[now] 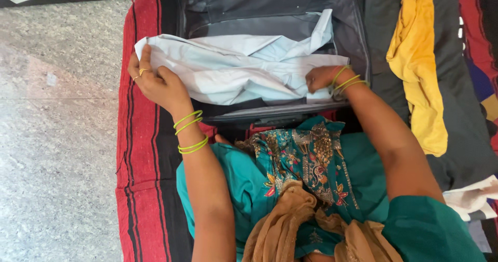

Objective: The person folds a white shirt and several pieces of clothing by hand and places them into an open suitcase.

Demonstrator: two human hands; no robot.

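An open dark grey soft-sided suitcase (358, 39) lies on a red and black striped cloth mat (142, 153), its far flap folded back. Inside it rests a pale blue crumpled cotton shirt (244, 67), spread across the whole opening, with its left end spilling over the suitcase's left edge.

The left hand (155, 80), wearing a ring and thin green bangles, has its fingers pinched closed on the shirt's left end, outside the case. The right hand (321, 78), also in green bangles, has its fingers curled shut on the shirt's right near corner, inside the case by the right wall.

Right of the suitcase, a mustard yellow garment (417, 70) is draped over a dark grey cloth (461, 137). A white cloth (474, 197) lies near right. Grey speckled stone floor (57, 137) lies to the left. The person's teal embroidered dress (311, 163) fills the near middle.
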